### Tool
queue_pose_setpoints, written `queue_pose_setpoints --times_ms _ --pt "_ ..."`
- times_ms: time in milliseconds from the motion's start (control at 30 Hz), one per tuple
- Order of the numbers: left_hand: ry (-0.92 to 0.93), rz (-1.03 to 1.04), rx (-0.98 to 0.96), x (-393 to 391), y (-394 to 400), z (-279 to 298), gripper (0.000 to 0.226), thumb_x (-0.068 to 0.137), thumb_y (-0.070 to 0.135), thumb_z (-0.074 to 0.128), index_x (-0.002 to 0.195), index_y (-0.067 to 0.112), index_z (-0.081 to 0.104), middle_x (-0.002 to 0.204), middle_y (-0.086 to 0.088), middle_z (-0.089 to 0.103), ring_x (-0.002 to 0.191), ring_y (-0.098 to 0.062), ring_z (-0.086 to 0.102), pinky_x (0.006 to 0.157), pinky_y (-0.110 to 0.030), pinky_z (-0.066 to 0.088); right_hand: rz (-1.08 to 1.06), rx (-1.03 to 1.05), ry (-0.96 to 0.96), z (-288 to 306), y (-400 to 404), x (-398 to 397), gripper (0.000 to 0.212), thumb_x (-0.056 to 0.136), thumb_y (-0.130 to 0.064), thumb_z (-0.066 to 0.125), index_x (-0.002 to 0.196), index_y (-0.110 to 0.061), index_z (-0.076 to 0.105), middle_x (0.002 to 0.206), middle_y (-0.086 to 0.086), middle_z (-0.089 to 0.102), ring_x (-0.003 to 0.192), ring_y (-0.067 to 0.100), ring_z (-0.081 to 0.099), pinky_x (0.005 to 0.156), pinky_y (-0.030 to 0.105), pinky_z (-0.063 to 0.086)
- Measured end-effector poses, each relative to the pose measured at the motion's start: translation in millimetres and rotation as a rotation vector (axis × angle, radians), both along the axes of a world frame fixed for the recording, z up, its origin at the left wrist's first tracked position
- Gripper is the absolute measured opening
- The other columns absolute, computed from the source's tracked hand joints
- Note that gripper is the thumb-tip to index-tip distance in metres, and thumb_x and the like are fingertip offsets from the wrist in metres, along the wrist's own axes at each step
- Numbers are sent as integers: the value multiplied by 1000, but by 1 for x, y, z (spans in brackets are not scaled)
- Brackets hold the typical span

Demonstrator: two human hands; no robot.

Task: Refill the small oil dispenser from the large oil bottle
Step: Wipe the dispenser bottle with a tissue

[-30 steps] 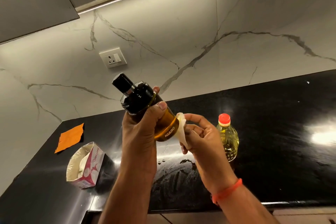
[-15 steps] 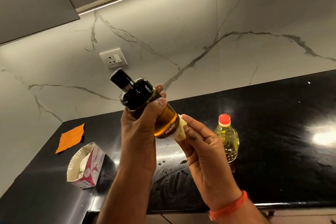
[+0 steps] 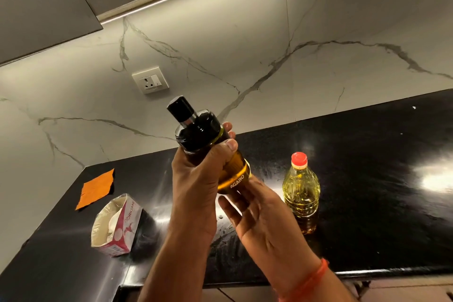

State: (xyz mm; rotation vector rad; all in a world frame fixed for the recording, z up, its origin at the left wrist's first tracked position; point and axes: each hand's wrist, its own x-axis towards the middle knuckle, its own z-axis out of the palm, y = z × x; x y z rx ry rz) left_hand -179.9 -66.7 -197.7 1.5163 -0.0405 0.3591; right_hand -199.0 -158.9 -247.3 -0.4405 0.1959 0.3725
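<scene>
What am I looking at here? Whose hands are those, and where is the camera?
The camera sits on a person's head and looks down at their two hands, so you see what they see. There is no machine here. The left hand grips a small oil dispenser, tilted, with a black top and amber glass. The right hand is under its bottom end; the fingers look fairly straight. Below is a black counter. On it stand a large oil bottle with a red cap, an opened tissue pack and an orange cloth. A white plug socket is on the marble wall.
</scene>
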Motion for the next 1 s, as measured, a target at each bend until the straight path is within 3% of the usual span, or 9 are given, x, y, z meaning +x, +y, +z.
queue_pose_setpoints --times_ms 100,167,267,367,433,533,733,867,1000 --pt "-16 39 24 1 2 0 48 55 42 77 102 38 70 111 4 77 105 -15 73 82 -36 56 -81 -58 -26 -4 -2 -4 28 98 -7 51 99 -14 78 101 10 79 89 19 77 76 35 59" --pt "-17 52 24 2 2 -1 48 55 43 77 103 38 70 111 4 77 106 -16 73 82 -37 56 -140 -70 -57 -3 -5 -4 24 84 -9 60 85 -16 83 98 9 79 85 16 77 68 27 62" --pt "-18 31 0 1 0 -2 46 55 41 77 101 39 71 111 1 77 106 -18 73 85 -41 57 -171 -10 -75 -3 -10 2 22 80 -9 62 93 -9 80 100 14 78 85 18 77 68 24 62" --pt "-24 -21 -10 -2 -6 -2 36 56 38 78 90 48 75 110 0 77 106 -19 73 82 -36 60 -110 24 -75 -1 -10 10 21 94 -5 56 106 -3 73 101 16 77 85 19 77 69 24 62" --pt "-39 -38 -10 -2 -10 -2 36 57 38 78 91 48 75 110 1 77 106 -18 73 77 -30 61 -53 12 -58 0 -4 9 21 96 -3 56 96 -6 77 91 14 77 76 16 76 63 21 59" --pt "-58 -12 10 0 -10 -1 47 56 41 78 103 40 70 110 3 77 104 -14 73 73 -22 59 28 17 -17 -1 3 2 12 81 -4 66 81 -6 78 74 12 73 59 14 70 54 20 57" --pt "-48 36 2 5 3 1 54 56 40 77 109 32 66 111 1 76 105 -14 72 75 -26 58 -23 84 -2 -2 -16 1 14 73 -3 64 84 -1 73 71 14 71 56 15 69 51 21 58" --pt "-9 -4 -30 1 0 -5 37 56 37 78 91 47 74 109 0 77 104 -18 73 78 -32 60 -70 98 0 -1 -19 14 22 80 -7 63 100 -4 70 78 10 73 64 13 70 61 21 60" --pt "-31 -21 -24 0 -8 -6 34 56 38 78 88 48 75 107 -1 77 106 -20 73 82 -36 60 -4 59 -13 -5 -2 13 22 89 -7 60 110 -3 66 86 12 75 73 15 73 65 23 60"
